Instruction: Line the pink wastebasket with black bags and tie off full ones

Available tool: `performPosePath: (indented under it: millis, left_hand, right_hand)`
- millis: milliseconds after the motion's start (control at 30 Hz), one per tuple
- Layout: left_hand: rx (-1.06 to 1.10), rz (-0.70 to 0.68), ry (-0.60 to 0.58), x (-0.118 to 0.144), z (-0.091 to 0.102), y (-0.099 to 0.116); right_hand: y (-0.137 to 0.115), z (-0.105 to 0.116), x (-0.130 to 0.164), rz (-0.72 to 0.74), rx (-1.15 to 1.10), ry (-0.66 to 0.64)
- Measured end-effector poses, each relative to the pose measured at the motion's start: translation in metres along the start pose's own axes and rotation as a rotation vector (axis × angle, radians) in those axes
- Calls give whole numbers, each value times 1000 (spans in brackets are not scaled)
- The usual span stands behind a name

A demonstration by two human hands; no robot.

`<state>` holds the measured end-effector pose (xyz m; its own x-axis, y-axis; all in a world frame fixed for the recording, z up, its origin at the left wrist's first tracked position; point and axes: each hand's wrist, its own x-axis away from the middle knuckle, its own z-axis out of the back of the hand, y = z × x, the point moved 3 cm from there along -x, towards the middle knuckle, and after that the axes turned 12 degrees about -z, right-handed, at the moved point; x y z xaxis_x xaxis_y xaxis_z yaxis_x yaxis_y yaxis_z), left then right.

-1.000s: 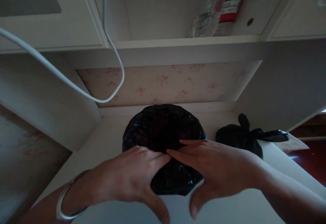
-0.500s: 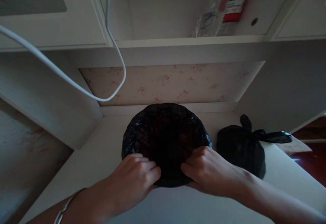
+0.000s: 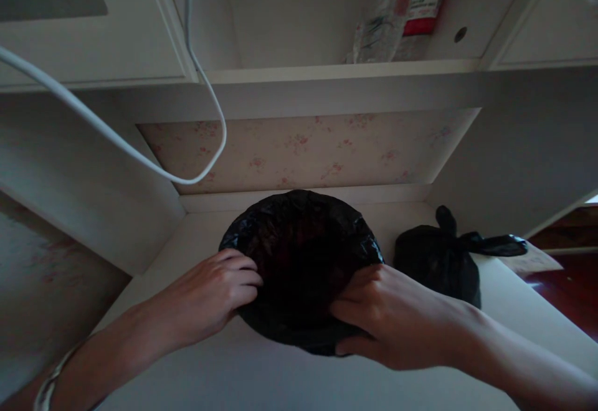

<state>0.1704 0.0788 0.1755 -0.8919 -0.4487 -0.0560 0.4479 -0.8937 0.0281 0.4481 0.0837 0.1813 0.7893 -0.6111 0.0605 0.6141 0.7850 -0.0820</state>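
A round bin lined with a black trash bag (image 3: 299, 330) stands on the white surface in front of me, its dark mouth facing up. At its left rim my left hand (image 3: 228, 289) is closed over the edge, fingers curled inside on the bag. My right hand (image 3: 369, 311) grips the front right rim, fingers inside and thumb outside on the bag. The bin itself is covered by the bag, and its inside is too dark to make out.
A knotted black bag (image 3: 434, 264) sits to the right of the bin. A white cable (image 3: 112, 137) hangs in a loop at upper left. Overhead, a white shelf (image 3: 346, 73) holds clear plastic and a green-and-red package (image 3: 423, 9). The white tabletop (image 3: 280, 380) spreads around.
My left hand has moved from the front of the rim leftward and up to its left side. My right hand stays at the front right, its thumb now showing lower outside.
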Motion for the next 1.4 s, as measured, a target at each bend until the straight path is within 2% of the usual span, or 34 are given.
performPosePath:
  millis: [100, 167, 267, 333, 367, 433, 500, 600, 733, 900, 1100, 1233, 1400]
  left_hand:
    - [-156, 102, -9, 26, -4, -20]
    - [-206, 166, 4, 41, 0, -21]
    - [-78, 99, -48, 46, 17, 9]
    - [84, -103, -105, 32, 27, 44]
    - [125, -167, -90, 22, 30, 59]
    - [100, -153, -16, -2, 28, 79]
    - [41, -60, 88, -23, 16, 84]
    - [-3, 5, 113, -38, -9, 79]
    - [-38, 28, -8, -30, -23, 65]
    - [-26, 32, -33, -11, -15, 47]
    - [134, 182, -118, 5, 3, 24]
    - [271, 193, -94, -2, 14, 34]
    - [374, 164, -32, -32, 18, 52]
  right_hand:
    - [-3, 4, 1, 28, -58, -11]
    - [-5, 7, 1, 66, -98, 12]
    - [-6, 13, -1, 124, -175, 64]
    - [-3, 17, -5, 134, -227, 84]
    - [-1, 19, -7, 123, -241, 85]
    - [4, 19, -13, 85, -233, 66]
    - [9, 17, -18, 35, -193, 20]
    - [13, 12, -25, -38, -140, -92]
    - [10, 12, -25, -99, -121, -243]
    - [10, 15, -18, -157, -38, -262]
    - [6, 15, -15, 56, -47, -161]
    - [-9, 16, -19, 166, -67, -158]
    - [-23, 15, -24, 264, -224, -139]
